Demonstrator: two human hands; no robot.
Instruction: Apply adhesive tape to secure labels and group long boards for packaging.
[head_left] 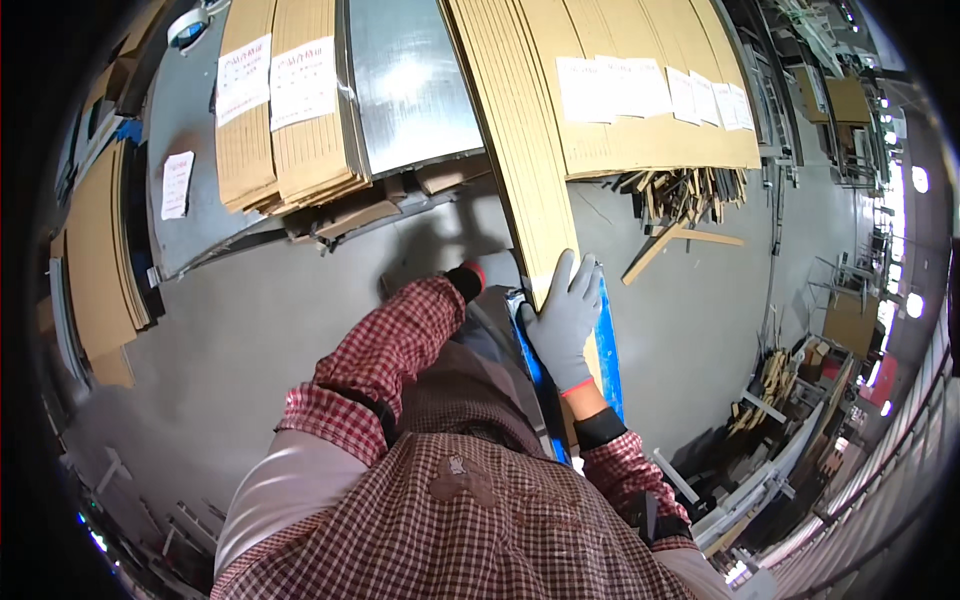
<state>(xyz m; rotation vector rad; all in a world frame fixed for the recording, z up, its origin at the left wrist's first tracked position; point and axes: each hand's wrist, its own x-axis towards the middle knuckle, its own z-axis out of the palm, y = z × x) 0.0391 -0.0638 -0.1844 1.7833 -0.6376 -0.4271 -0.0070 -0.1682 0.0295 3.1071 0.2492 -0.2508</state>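
My right hand [568,318], in a grey glove with a red cuff edge, lies flat with its fingers stretched on the near end of a long, narrow cardboard stack [530,160]. At that end's left edge is my left hand [497,270], also gloved in grey; its fingers are hidden, so its grip does not show. The stack has fold lines along its length and runs away from me over the table. Blue-covered edges [609,350] show on both sides of the cardboard beneath my right hand.
Flat cardboard bundles [305,60] with white paper labels lie on a metal-topped table [410,80]. A wider labelled cardboard stack [650,140] stands to the right, with a pile of thin strips [690,195] below it. Further cardboard stacks [100,260] stand at far left.
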